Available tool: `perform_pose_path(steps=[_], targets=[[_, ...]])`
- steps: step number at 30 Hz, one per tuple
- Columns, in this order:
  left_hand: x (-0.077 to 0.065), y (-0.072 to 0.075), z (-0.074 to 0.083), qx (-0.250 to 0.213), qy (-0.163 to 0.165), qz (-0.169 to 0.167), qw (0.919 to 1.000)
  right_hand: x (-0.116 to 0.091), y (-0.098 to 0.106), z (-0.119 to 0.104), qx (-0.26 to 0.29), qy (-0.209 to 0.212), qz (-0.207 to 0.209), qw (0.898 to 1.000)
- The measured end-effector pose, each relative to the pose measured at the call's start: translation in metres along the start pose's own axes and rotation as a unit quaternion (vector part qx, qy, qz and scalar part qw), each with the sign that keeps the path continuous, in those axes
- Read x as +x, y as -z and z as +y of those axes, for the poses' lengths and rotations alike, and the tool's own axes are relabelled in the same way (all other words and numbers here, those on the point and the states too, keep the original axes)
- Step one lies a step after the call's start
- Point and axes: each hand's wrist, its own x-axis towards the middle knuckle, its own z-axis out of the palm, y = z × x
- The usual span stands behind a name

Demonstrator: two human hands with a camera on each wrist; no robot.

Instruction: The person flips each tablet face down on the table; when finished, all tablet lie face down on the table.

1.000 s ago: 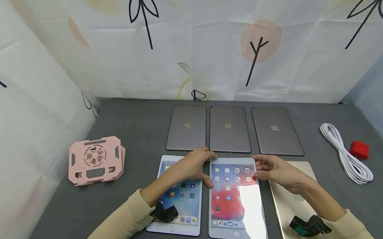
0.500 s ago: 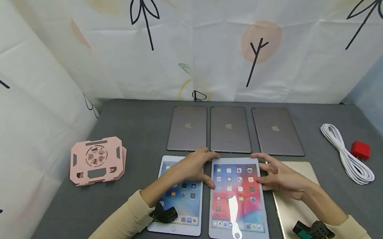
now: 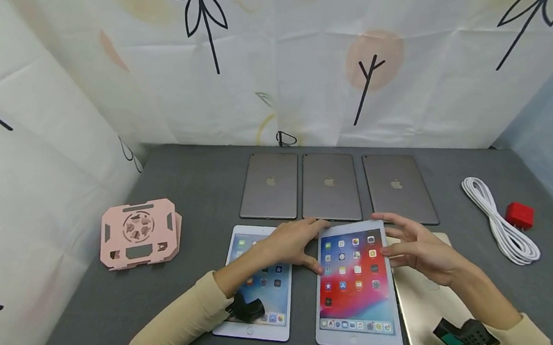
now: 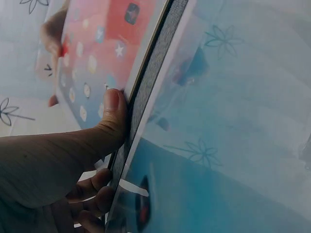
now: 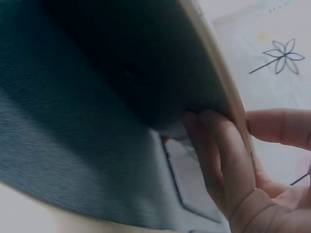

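Both hands hold a white-framed tablet (image 3: 360,291) with a lit red-and-blue screen. My left hand (image 3: 289,246) grips its upper left edge; in the left wrist view the thumb (image 4: 112,109) lies on that edge with the fingers curled lower down. My right hand (image 3: 424,250) pinches the upper right edge. The right wrist view shows fingers beneath the dark underside (image 5: 155,53), which is lifted off the cloth at this side. Under my left forearm lies a second lit tablet (image 3: 272,294) with a blue screen. A gold-backed tablet (image 3: 426,306) is face down below my right hand.
Three grey tablets (image 3: 271,188) (image 3: 331,191) (image 3: 399,192) lie face down in a row behind. Far left sits a pink cut-out panel (image 3: 139,234). A coiled white cable (image 3: 501,227) and red plug adapter (image 3: 519,215) lie at right. Patterned curtain (image 3: 307,59) borders the table.
The held tablet has shifted right and its upper end has risen, tilting a little. Both hands moved right with it, and it now overlaps the gold tablet's left side more.
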Motion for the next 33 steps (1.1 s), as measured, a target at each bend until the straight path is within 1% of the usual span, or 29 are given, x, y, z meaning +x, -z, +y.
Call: perform_pose_path(steps=[5,9,13,18,22,29,33], targets=[[0.013,-0.004,0.014,0.009,-0.021,-0.003,0.9997,-0.008,0.006,-0.012,-0.07,-0.006,0.037,0.997],[0.025,-0.008,0.024,0.002,-0.035,-0.009,0.9994,-0.014,0.008,-0.021,-0.119,0.002,0.049,0.992],[0.035,-0.011,0.032,-0.001,-0.047,-0.005,0.9989,-0.018,0.006,-0.029,-0.156,0.004,0.064,0.986],[0.042,-0.013,0.039,-0.012,-0.058,0.009,0.9982,-0.018,0.002,-0.036,-0.165,0.006,0.065,0.984],[0.043,-0.015,0.038,-0.032,-0.057,0.025,0.9975,-0.013,-0.002,-0.039,-0.166,0.007,0.053,0.985],[0.045,-0.017,0.035,-0.07,-0.07,0.052,0.9938,-0.005,-0.006,-0.041,-0.164,0.004,0.036,0.986],[0.045,-0.018,0.033,-0.076,-0.077,0.062,0.9922,-0.002,-0.005,-0.04,-0.161,0.001,0.028,0.987]])
